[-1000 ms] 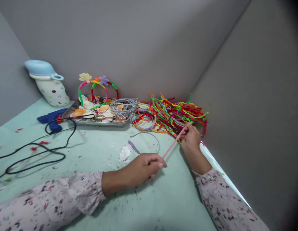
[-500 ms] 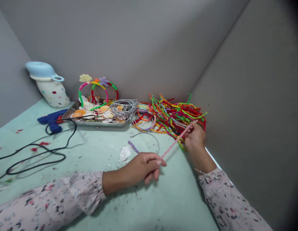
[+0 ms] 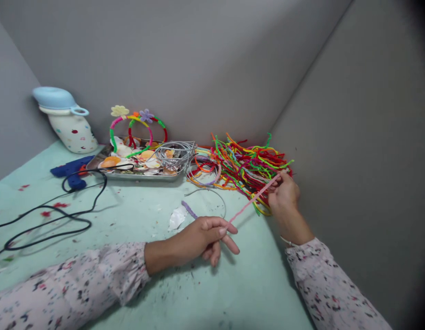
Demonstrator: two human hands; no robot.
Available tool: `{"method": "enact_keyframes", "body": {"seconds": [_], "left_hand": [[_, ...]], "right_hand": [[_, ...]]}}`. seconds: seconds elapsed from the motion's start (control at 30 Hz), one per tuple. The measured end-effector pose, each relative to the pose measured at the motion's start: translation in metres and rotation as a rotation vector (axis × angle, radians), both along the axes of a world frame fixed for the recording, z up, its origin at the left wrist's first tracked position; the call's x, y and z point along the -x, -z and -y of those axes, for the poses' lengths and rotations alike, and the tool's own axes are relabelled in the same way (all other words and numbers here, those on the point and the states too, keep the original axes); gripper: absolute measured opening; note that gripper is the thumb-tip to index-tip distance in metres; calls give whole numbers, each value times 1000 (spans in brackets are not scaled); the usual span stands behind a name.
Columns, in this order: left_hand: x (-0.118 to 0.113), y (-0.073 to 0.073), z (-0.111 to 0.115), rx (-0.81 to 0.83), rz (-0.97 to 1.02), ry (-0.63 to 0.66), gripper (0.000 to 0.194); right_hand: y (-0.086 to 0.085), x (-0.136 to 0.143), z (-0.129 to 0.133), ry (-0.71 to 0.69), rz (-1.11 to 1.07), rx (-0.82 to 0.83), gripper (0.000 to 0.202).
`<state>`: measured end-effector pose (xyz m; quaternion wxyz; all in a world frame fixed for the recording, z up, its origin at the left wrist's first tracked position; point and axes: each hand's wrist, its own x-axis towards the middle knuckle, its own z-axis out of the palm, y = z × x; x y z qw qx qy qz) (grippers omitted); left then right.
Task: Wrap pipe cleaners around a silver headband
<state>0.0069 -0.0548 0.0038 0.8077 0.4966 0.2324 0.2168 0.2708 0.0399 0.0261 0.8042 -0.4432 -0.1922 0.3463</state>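
A pink pipe cleaner point(image 3: 252, 200) is stretched straight between my two hands, slanting up to the right. My left hand point(image 3: 209, 236) pinches its lower end between thumb and forefinger, the other fingers loosely apart. At the upper end, my right hand point(image 3: 284, 192) is closed on it, beside a heap of multicoloured pipe cleaners point(image 3: 248, 158). Behind my left hand lies a thin grey wire loop point(image 3: 222, 201) partly wrapped in purple pipe cleaner point(image 3: 189, 209), next to a white shell-like piece point(image 3: 178, 217).
A metal tray point(image 3: 144, 178) holds shells and a grey wire coil point(image 3: 176, 153). Wrapped hoops with flowers point(image 3: 146, 115) stand in it. To the left are a blue glue gun point(image 3: 73, 170), its black cord point(image 3: 49, 247) and a white bottle point(image 3: 73, 130). Grey walls enclose the table.
My right hand has shifted slightly right and down with its end of the pink pipe cleaner. The lower fingers of my left hand have spread. The view has moved a little.
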Motion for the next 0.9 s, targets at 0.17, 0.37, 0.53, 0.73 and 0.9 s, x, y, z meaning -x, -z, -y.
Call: {"method": "enact_keyframes", "body": {"seconds": [0.17,0.37,0.53,0.73,0.9], "left_hand": [[1,-2,1,-6,20,73,30],[1,-2,3,-13,-2,70,30],[-1,0,0,7,-37,60,26],[-1,0,0,-31,-17,30,24],[0,5,-5,42,-7,-23,26]], "right_hand": [[-2,-2,1,-6,-40,-13,18],[-4,-2,1,-24,-75,7,19],[-15,2,5,-50,-70,-54,25],[-16,-2,7,-50,-38,-82,25],[-17,-10,6,-84,-23,-67,24]]}}
